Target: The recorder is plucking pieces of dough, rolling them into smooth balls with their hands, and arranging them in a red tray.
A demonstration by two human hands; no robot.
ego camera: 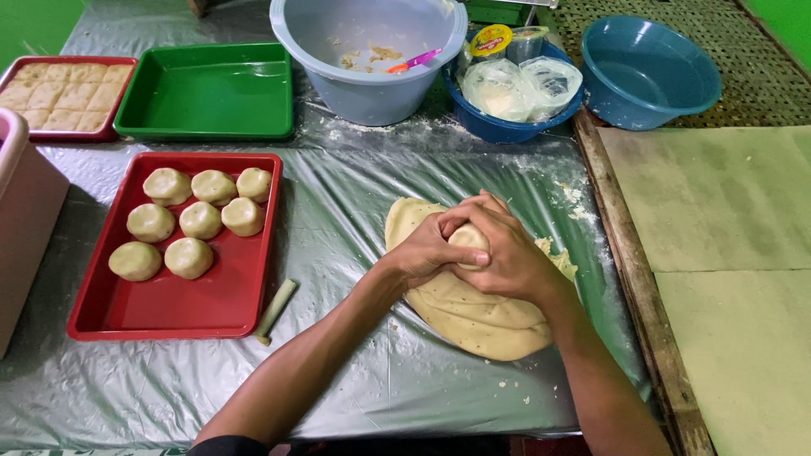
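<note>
Both forearms reach in over the large dough slab (473, 317); left hand (427, 251) and right hand (500, 253) meet above it, fingers curled, cupped together around a dough ball (470, 239)

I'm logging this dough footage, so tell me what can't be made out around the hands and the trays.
- Dough ball, head view: mostly wrapped by the left hand and right hand; its shape is hidden.
- Big dough slab: its middle lies under both hands.
- Pink container: cut off by the left edge.
- Bagged items in the dark blue bowl: contents too blurred behind plastic.
</note>
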